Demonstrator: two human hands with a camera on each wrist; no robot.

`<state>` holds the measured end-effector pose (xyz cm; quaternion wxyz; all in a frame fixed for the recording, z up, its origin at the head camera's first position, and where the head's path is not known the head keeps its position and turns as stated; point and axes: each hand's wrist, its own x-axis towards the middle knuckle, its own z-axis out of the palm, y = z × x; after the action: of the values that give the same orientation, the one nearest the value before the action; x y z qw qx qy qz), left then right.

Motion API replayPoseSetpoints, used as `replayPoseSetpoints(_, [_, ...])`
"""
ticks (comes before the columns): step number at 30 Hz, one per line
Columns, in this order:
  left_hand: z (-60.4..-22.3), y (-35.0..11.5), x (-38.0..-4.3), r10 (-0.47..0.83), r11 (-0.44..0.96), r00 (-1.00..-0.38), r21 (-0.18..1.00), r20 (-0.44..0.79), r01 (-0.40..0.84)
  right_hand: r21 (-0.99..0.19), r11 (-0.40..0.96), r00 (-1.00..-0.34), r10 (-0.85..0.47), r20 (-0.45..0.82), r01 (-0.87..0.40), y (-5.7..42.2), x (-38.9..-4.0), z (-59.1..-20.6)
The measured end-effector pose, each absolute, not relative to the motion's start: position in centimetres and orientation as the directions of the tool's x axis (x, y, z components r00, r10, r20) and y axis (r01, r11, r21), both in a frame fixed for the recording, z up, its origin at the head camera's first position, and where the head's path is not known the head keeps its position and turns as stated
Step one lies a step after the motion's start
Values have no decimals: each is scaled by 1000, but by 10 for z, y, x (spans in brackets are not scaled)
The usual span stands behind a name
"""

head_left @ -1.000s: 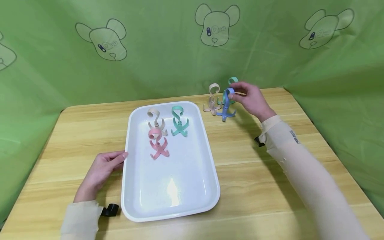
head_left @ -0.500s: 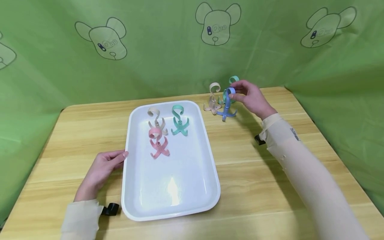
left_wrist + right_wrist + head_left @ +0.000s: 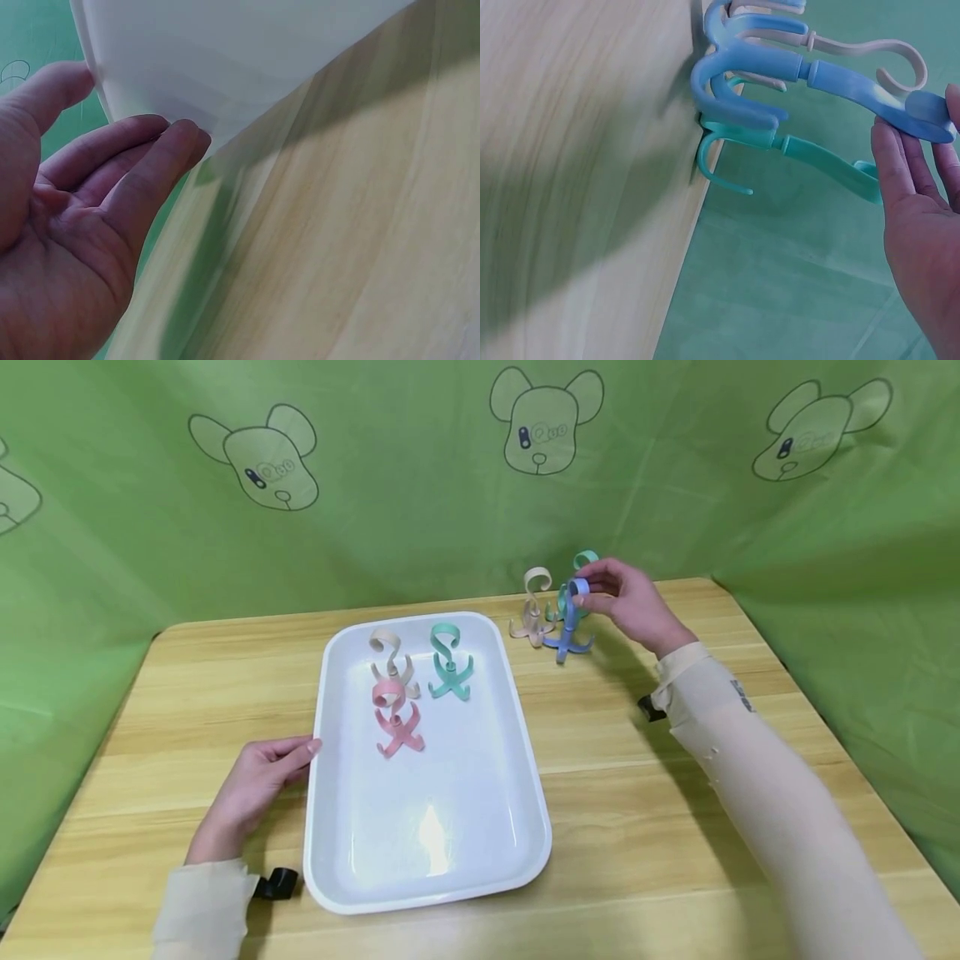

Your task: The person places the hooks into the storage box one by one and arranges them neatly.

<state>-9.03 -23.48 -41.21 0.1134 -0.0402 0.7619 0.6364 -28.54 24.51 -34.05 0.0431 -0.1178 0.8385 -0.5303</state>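
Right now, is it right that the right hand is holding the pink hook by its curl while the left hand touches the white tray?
Not quite: the right hand is holding the blue hook by its curl, as the right wrist view shows, while the left hand touches the white tray.

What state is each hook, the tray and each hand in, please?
White tray: open side up.
Pink hook: upright in tray.
Tray's beige hook: upright, partly hidden.
Tray's green hook: upright.
Blue hook: upright, top pinched.
Outside beige hook: upright.
Outside green hook: upright, partly hidden.
Left hand: grips the tray's edge.
Right hand: pinches blue hook's top.
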Motion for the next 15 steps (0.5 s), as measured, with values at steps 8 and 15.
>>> replayPoseSetpoints(8, [-412,-234,-91,87,187,-973,963,-214,-195,-906,385,-973,-206,100,-175,250,-283,-336])
replayPoseSetpoints(15, [-413,-235,-91,82,185,-974,964,-211,-193,-912,362,-976,-169,140,-193,253,-279,-330])
